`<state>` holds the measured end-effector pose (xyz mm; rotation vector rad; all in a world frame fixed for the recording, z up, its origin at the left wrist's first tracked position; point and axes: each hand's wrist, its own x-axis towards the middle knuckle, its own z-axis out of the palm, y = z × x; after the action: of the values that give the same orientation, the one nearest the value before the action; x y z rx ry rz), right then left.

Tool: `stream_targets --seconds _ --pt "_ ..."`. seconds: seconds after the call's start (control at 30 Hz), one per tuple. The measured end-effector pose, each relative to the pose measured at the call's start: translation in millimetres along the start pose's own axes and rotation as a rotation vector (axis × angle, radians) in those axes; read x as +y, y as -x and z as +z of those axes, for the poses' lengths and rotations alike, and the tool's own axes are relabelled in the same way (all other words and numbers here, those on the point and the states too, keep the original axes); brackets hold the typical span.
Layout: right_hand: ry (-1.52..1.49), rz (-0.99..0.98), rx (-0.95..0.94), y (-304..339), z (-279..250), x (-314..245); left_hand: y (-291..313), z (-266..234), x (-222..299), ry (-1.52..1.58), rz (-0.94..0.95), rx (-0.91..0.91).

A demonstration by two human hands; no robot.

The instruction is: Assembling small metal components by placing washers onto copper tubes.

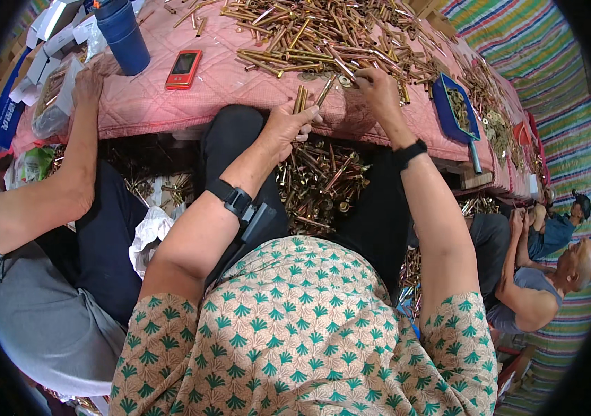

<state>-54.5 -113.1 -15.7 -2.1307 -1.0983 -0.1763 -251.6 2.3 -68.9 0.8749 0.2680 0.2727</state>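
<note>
My left hand (291,130) is closed around several gold-coloured metal bolts (301,99) at the front edge of the table. They stick up from its fingers, and one leans to the right. My right hand (380,96) is at the edge of the bolt pile, its thumb and fingers pinched together. Whatever is between those fingertips is too small to make out. Beside them lie a round metal washer (344,81) and a slanting bolt (341,66). The large pile of loose gold-coloured bolts (309,35) spreads over the table beyond both hands.
A pink quilted cloth (136,104) covers the table. On it are a red phone (184,70), a blue bottle (122,38) and a blue scoop (456,111) of washers. More bolts (319,184) lie between my legs. People sit at left (46,277) and right (531,291).
</note>
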Motion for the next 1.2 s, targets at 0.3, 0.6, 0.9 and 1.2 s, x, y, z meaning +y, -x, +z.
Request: stream_targets --seconds 0.3,0.6,0.9,1.2 --pt "0.363 -0.029 0.005 -5 11 -2 2 0 0 0.001 -0.012 0.008" --pt "0.045 0.085 -0.021 22 -26 9 0 0 -1 -0.016 -0.008 -0.015" --pt "-0.029 -0.023 -0.127 41 12 -17 0 2 -1 -0.064 -0.022 -0.014" --pt "0.129 -0.173 0.016 8 1 2 -4 -3 -4 -0.041 -0.014 0.000"
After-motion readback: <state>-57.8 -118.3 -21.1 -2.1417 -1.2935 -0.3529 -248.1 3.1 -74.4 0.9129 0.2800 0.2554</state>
